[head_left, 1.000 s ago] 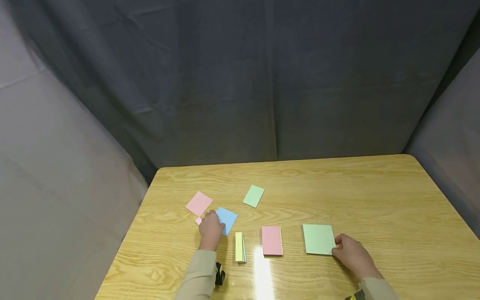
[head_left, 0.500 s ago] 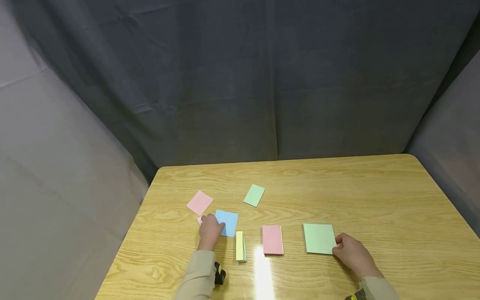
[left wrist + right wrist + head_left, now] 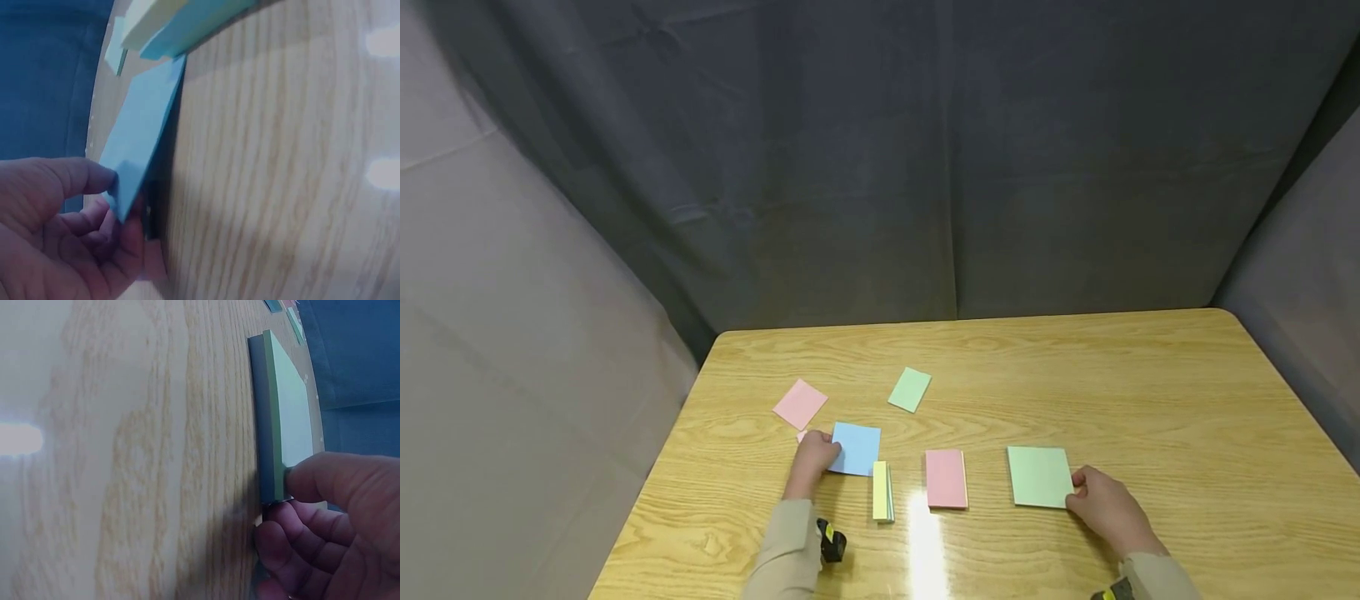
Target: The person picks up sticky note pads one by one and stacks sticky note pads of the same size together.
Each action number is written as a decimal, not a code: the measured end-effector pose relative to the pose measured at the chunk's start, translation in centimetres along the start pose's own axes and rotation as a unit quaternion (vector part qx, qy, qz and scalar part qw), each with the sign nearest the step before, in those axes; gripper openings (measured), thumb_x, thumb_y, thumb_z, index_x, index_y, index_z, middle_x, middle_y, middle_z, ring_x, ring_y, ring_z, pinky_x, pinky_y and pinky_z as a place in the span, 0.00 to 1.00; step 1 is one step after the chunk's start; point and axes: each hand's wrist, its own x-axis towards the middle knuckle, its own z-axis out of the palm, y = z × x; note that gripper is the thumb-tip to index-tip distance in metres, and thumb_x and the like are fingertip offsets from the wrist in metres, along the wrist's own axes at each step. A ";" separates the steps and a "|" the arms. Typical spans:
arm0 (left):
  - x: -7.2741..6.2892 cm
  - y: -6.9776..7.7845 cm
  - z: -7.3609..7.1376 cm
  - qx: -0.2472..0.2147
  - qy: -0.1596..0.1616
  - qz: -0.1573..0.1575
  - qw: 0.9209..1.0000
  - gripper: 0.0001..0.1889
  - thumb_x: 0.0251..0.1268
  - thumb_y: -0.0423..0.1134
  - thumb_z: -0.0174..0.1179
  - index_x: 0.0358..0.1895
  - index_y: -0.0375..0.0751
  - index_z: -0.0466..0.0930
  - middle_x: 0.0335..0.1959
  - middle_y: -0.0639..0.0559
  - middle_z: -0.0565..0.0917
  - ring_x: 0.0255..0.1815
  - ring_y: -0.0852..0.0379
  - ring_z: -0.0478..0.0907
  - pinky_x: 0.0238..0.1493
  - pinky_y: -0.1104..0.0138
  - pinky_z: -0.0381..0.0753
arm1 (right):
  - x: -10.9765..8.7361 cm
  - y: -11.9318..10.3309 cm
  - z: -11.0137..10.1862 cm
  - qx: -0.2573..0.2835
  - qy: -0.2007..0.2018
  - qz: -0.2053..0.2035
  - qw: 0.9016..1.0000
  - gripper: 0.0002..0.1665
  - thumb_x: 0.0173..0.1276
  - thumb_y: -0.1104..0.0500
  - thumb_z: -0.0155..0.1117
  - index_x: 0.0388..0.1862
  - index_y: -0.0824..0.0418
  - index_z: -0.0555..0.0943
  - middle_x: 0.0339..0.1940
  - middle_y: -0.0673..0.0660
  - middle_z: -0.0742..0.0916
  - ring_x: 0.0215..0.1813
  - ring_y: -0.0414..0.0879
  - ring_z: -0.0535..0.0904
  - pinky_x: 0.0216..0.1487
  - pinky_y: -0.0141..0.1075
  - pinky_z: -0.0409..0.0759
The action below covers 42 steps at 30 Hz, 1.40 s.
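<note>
My left hand (image 3: 813, 457) pinches the left edge of a blue sticky note pad (image 3: 858, 449), thumb on top and fingers beneath. In the left wrist view that blue pad (image 3: 142, 122) is tilted, its near edge raised off the table. At the right, my right hand (image 3: 1108, 510) grips the corner of a large square green sticky note pad (image 3: 1040, 476). The right wrist view shows this green pad (image 3: 292, 406) lying on a bluish layer (image 3: 264, 419), with the thumb on top and the fingers curled at its edge. A small pink note (image 3: 801, 436) is mostly hidden behind the left hand.
Between the hands lie a narrow yellow pad stack (image 3: 880, 492) with bluish-green beneath and a pink pad stack (image 3: 946, 479). Farther back are a pink square note (image 3: 801, 404) and a green note (image 3: 910, 389). A dark curtain (image 3: 850, 167) hangs behind the wooden table (image 3: 1120, 383).
The blue pad has turned to lie straighter and shifted slightly right, close to the yellow stack. My left hand has moved a little left and down around its edge. The right hand stays put.
</note>
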 end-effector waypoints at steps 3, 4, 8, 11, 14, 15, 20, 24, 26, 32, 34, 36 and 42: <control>-0.1 -0.1 -0.3 -0.057 -0.018 -0.029 0.998 0.04 0.52 0.31 0.53 0.25 0.32 0.73 0.19 0.47 0.69 0.16 0.56 0.64 0.18 0.65 0.69 | 0.0 0.0 0.0 0.000 0.002 -0.004 1.000 0.18 0.55 0.63 0.55 0.42 0.75 0.70 0.28 0.56 0.77 0.30 0.48 0.70 0.32 0.43 0.70; -0.4 0.2 -0.6 -0.074 -0.024 -0.037 0.996 0.05 0.52 0.30 0.52 0.26 0.30 0.73 0.17 0.47 0.68 0.15 0.57 0.63 0.18 0.65 0.69 | 0.0 0.0 0.0 0.000 0.003 -0.004 1.000 0.18 0.55 0.63 0.55 0.42 0.74 0.70 0.28 0.56 0.77 0.30 0.48 0.70 0.32 0.43 0.70; -2.5 2.2 -1.9 -0.126 -0.047 -0.065 0.989 0.05 0.54 0.28 0.51 0.29 0.27 0.72 0.14 0.49 0.66 0.12 0.59 0.61 0.17 0.69 0.67 | 0.0 0.1 0.1 -0.003 0.006 -0.007 1.000 0.17 0.55 0.63 0.55 0.42 0.74 0.70 0.28 0.56 0.76 0.30 0.48 0.70 0.32 0.44 0.70; -2.7 2.1 -2.4 -0.166 -0.063 -0.054 0.983 0.08 0.54 0.29 0.52 0.34 0.24 0.73 0.15 0.50 0.69 0.13 0.62 0.63 0.17 0.71 0.68 | 0.0 0.0 0.1 -0.006 0.007 -0.007 1.000 0.18 0.55 0.63 0.55 0.42 0.75 0.70 0.28 0.56 0.76 0.30 0.48 0.70 0.32 0.43 0.70; -2.5 1.9 -2.6 -0.180 -0.066 -0.057 0.980 0.12 0.55 0.31 0.54 0.41 0.24 0.73 0.17 0.49 0.72 0.14 0.62 0.65 0.17 0.72 0.67 | 0.1 0.0 0.1 -0.007 0.007 -0.005 1.000 0.18 0.55 0.63 0.55 0.42 0.75 0.70 0.28 0.56 0.77 0.30 0.48 0.70 0.32 0.43 0.70; -2.6 2.1 -2.8 -0.182 -0.064 -0.062 0.979 0.13 0.55 0.31 0.53 0.42 0.25 0.73 0.18 0.49 0.73 0.14 0.62 0.65 0.17 0.73 0.67 | 0.1 0.1 0.1 -0.007 0.006 -0.004 1.000 0.18 0.55 0.63 0.55 0.42 0.75 0.70 0.28 0.56 0.77 0.30 0.48 0.70 0.32 0.43 0.70; -4.1 3.4 -3.8 -0.196 -0.062 -0.067 0.976 0.17 0.59 0.31 0.49 0.49 0.22 0.69 0.15 0.51 0.71 0.12 0.63 0.62 0.16 0.74 0.64 | 0.1 0.2 0.2 -0.005 0.007 0.002 1.000 0.18 0.54 0.63 0.55 0.42 0.74 0.71 0.28 0.56 0.76 0.30 0.48 0.70 0.32 0.43 0.69; -5.6 4.9 -4.9 -0.222 -0.071 -0.057 0.971 0.17 0.60 0.30 0.47 0.50 0.19 0.67 0.12 0.54 0.65 0.11 0.63 0.60 0.16 0.72 0.63 | 0.2 0.2 0.2 -0.004 0.008 -0.004 1.000 0.18 0.54 0.63 0.55 0.42 0.75 0.70 0.28 0.56 0.77 0.30 0.49 0.70 0.32 0.44 0.70; -5.5 4.9 -5.0 -0.228 -0.070 -0.058 0.969 0.17 0.58 0.30 0.47 0.48 0.20 0.68 0.10 0.54 0.64 0.10 0.63 0.58 0.16 0.72 0.62 | 0.1 0.3 0.2 -0.004 0.009 -0.006 1.000 0.18 0.54 0.63 0.55 0.42 0.75 0.71 0.28 0.56 0.77 0.30 0.48 0.70 0.32 0.43 0.70; -4.2 3.5 -3.9 -0.226 -0.064 -0.050 0.971 0.16 0.56 0.30 0.47 0.47 0.24 0.71 0.11 0.53 0.66 0.09 0.63 0.55 0.14 0.72 0.59 | 0.0 0.3 0.2 -0.005 0.011 -0.014 1.000 0.18 0.54 0.63 0.55 0.41 0.74 0.71 0.27 0.55 0.76 0.29 0.48 0.70 0.32 0.43 0.70; -4.3 3.8 -3.9 -0.226 -0.065 -0.048 0.971 0.17 0.56 0.31 0.48 0.48 0.23 0.71 0.13 0.52 0.70 0.10 0.64 0.57 0.15 0.73 0.61 | 0.0 0.2 0.2 -0.005 0.010 -0.013 1.000 0.18 0.54 0.63 0.55 0.41 0.74 0.71 0.27 0.55 0.76 0.29 0.48 0.70 0.32 0.43 0.70; -4.5 4.1 -3.8 -0.231 -0.067 -0.044 0.970 0.19 0.57 0.31 0.48 0.50 0.22 0.70 0.15 0.52 0.72 0.10 0.64 0.57 0.16 0.73 0.64 | 0.0 0.1 0.1 -0.005 0.010 -0.011 1.000 0.18 0.54 0.63 0.55 0.42 0.75 0.71 0.27 0.56 0.76 0.29 0.48 0.70 0.32 0.43 0.70; -4.8 4.8 -3.5 -0.245 -0.073 -0.029 0.966 0.13 0.57 0.31 0.49 0.43 0.25 0.73 0.13 0.53 0.67 0.10 0.64 0.58 0.21 0.71 0.71 | -0.1 -0.1 0.0 -0.004 0.011 -0.010 1.000 0.21 0.52 0.63 0.54 0.43 0.76 0.70 0.28 0.56 0.77 0.30 0.48 0.70 0.32 0.42 0.70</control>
